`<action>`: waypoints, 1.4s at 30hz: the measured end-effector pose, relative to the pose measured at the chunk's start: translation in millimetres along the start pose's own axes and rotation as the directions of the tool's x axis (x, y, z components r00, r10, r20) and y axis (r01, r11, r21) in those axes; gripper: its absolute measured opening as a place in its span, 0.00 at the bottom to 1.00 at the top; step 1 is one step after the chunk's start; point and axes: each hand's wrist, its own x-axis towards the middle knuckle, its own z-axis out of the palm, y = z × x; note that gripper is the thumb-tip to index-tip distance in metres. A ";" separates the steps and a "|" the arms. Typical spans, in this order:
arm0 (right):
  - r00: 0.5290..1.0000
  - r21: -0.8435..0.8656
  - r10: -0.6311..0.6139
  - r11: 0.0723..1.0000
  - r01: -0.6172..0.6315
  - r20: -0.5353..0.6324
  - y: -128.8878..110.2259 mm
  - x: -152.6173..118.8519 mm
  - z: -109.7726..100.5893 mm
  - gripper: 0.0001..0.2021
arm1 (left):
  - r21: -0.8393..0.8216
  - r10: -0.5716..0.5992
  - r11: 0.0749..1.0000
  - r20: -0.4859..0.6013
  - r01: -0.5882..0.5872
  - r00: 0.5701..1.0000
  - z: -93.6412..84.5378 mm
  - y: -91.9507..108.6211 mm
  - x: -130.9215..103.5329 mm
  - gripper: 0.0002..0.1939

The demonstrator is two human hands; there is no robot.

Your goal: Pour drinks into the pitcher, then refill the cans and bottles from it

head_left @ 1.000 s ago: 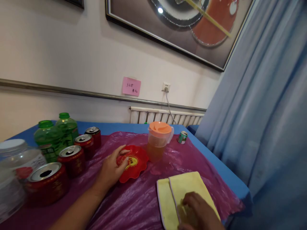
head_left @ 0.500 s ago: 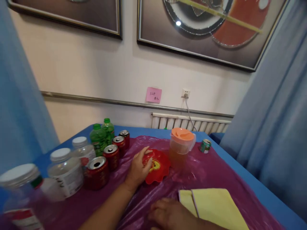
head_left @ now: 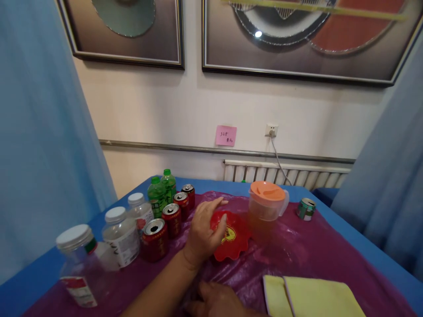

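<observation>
My left hand (head_left: 205, 231) hovers over the left rim of a red scalloped plate (head_left: 236, 246), fingers and thumb apart and nothing held. Whether it touches the plate I cannot tell. Low in the view, my right hand (head_left: 223, 301) is by the purple plastic sheet (head_left: 246, 279) with its fingers loosely apart and partly cut off by the frame edge. A folded yellow cloth (head_left: 320, 297) lies to its right. Just right of the plate stands a clear pitcher (head_left: 264, 209) with an orange lid and amber liquid.
Several red cans (head_left: 155, 242) line the left side. Beyond them are two green bottles (head_left: 157, 198) and three clear jars with white lids, the nearest jar (head_left: 79, 264) at front left. A small green can (head_left: 306, 209) stands at far right on the blue table (head_left: 366, 253).
The view has swung left, so everything appears further right. My left hand has lifted a little from the plate's left side. My right hand has drawn away leftward from the yellow cloth.
</observation>
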 end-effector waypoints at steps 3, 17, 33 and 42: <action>1.000 0.007 -0.015 1.000 0.015 0.003 -1.5 3.0 -5.8 0.22 | 0.014 -0.056 0.998 -0.019 0.056 0.998 -6.4 -2.9 12.7 0.23; 0.997 0.017 -0.043 0.999 0.044 -0.063 -12.7 5.8 -35.1 0.19 | 0.528 -0.451 0.787 0.139 0.320 0.881 -84.2 -50.9 -7.2 0.26; 0.859 0.305 0.071 0.947 0.102 -0.507 -9.7 -1.5 -80.2 0.15 | 0.725 -0.516 0.599 0.025 0.340 0.856 -109.7 -65.3 -60.8 0.28; 0.705 0.486 0.409 0.868 -0.103 -0.580 -7.5 -2.9 -87.0 0.50 | 0.462 -0.426 0.836 0.204 0.297 0.882 -81.0 24.5 -33.7 0.39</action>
